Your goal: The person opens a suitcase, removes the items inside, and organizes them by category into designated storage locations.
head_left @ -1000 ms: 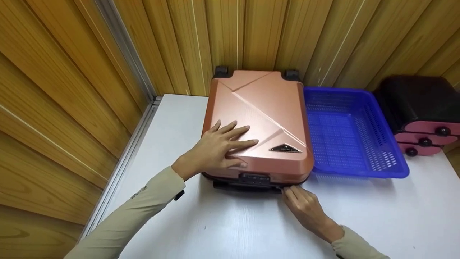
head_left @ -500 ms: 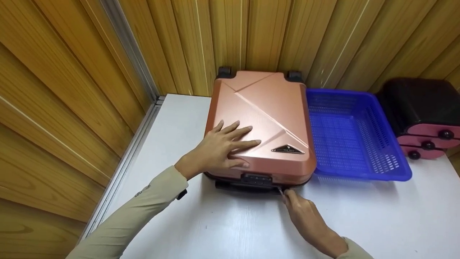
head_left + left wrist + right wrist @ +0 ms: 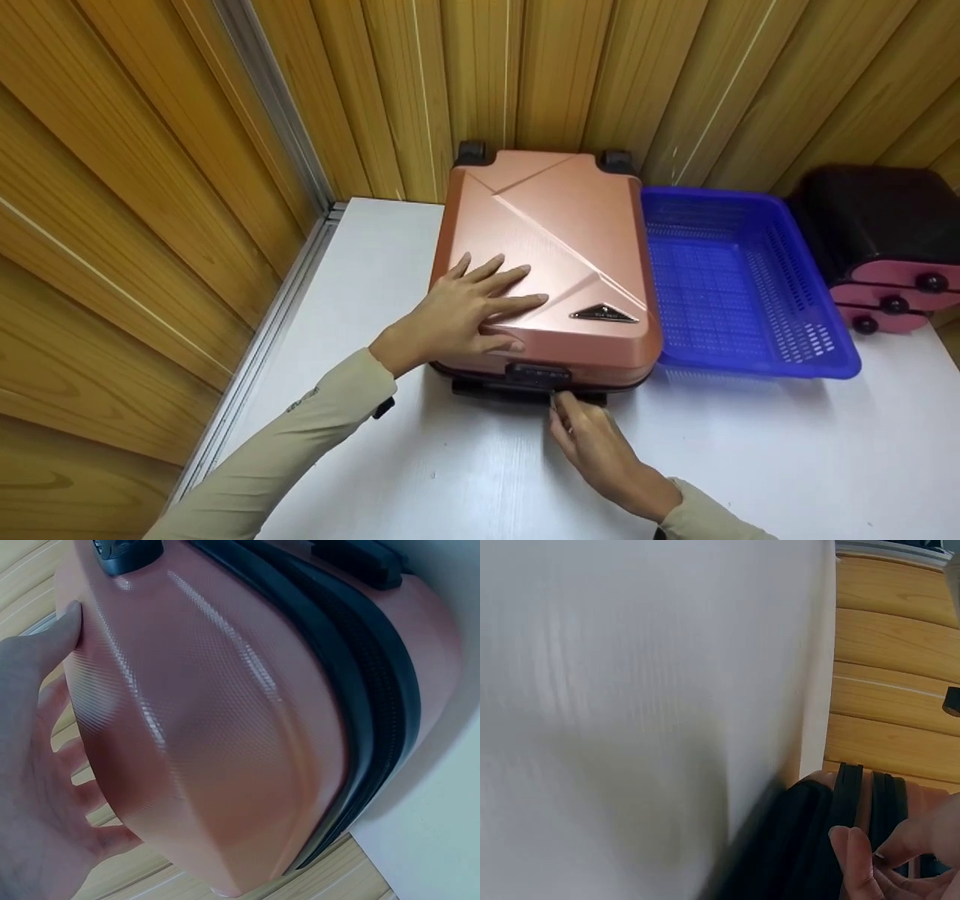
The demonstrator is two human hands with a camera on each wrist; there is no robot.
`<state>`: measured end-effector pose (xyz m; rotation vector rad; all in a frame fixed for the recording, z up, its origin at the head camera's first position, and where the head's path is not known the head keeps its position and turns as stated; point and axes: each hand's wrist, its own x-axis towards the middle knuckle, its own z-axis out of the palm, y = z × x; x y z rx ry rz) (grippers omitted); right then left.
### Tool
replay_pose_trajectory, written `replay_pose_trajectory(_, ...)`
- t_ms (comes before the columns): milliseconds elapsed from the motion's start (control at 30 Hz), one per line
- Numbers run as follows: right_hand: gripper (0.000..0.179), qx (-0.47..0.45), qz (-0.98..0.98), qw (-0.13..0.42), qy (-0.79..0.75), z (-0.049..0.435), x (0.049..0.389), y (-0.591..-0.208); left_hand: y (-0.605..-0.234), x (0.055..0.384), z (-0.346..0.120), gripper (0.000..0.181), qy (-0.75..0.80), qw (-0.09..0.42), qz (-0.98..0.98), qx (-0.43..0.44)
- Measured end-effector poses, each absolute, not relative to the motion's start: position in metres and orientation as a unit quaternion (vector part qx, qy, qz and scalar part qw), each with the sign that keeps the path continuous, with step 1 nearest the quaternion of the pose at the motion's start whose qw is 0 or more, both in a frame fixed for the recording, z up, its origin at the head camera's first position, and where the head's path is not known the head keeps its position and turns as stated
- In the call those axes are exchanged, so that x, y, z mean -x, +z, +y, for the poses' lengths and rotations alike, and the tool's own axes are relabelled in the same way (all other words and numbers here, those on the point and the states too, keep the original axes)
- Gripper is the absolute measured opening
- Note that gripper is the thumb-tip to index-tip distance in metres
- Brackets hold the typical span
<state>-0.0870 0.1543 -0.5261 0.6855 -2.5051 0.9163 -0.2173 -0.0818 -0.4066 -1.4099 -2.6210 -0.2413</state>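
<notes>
A rose-gold hard-shell suitcase (image 3: 555,247) lies flat on the white table, its wheels toward the back wall. My left hand (image 3: 465,319) rests spread on the lid's front left part, fingers straight. At the suitcase's front side, my right hand (image 3: 600,450) pinches a small metal zipper pull (image 3: 879,856) between thumb and finger, mostly hidden by them. It is just below the black combination lock (image 3: 538,373), by the black carry handle (image 3: 480,389). The left wrist view shows the dark zipper band (image 3: 375,675) curving round the suitcase's corner.
A blue plastic basket (image 3: 840,360) stands against the suitcase's right side. Beyond it is a black box with pink drawer fronts (image 3: 900,270) and round black knobs. Wood-patterned walls (image 3: 555,75) close off the back and left. The white table (image 3: 420,480) extends in front.
My right hand has moved left along the suitcase's front, from near the right corner to below the lock, with the zipper pull. My left hand stays on the lid.
</notes>
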Motion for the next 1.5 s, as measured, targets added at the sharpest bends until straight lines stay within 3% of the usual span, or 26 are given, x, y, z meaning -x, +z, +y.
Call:
replay_pose_trajectory(100, 0.026, -0.275, -0.881, 0.196, 0.333, 0.155, 0.091, -0.529, -0.409, 0.216, -0.082, 0.064, -0.087, 0.077, -0.875, 0.471)
replay_pose_trajectory(300, 0.018, -0.343, -0.877, 0.138, 0.306, 0.172, 0.100, -0.514, -0.408, 0.215, -0.083, 0.063, -0.088, 0.086, -0.870, 0.477)
replay_pose_trajectory(600, 0.014, -0.526, -0.780, 0.188, 0.283, 0.215, 0.132, -0.454, -0.406, 0.210, -0.079, 0.058, -0.138, 0.066, -0.866, 0.475)
replay_pose_trajectory(767, 0.031, -0.509, -0.766, 0.250, 0.301, 0.239, 0.157, -0.429, -0.412, 0.205, -0.080, 0.054, -0.153, 0.086, -0.858, 0.482)
replay_pose_trajectory(967, 0.018, -0.444, -0.816, 0.272, 0.251, 0.257, 0.179, -0.411, -0.413, 0.199, -0.086, 0.051, -0.160, 0.106, -0.853, 0.486)
replay_pose_trajectory(1133, 0.048, -0.341, -0.892, 0.169, 0.243, 0.267, 0.186, -0.405, -0.417, 0.196, -0.084, 0.046, -0.167, 0.133, -0.845, 0.490)
replay_pose_trajectory(1233, 0.056, -0.272, -0.919, 0.102, 0.266, 0.268, 0.191, -0.403, -0.423, 0.193, -0.083, 0.038, -0.191, 0.174, -0.835, 0.486)
replay_pose_trajectory(1500, 0.077, -0.131, -0.942, -0.010, 0.310, 0.258, 0.205, -0.395, -0.439, 0.179, -0.086, 0.027, -0.291, 0.279, -0.795, 0.453)
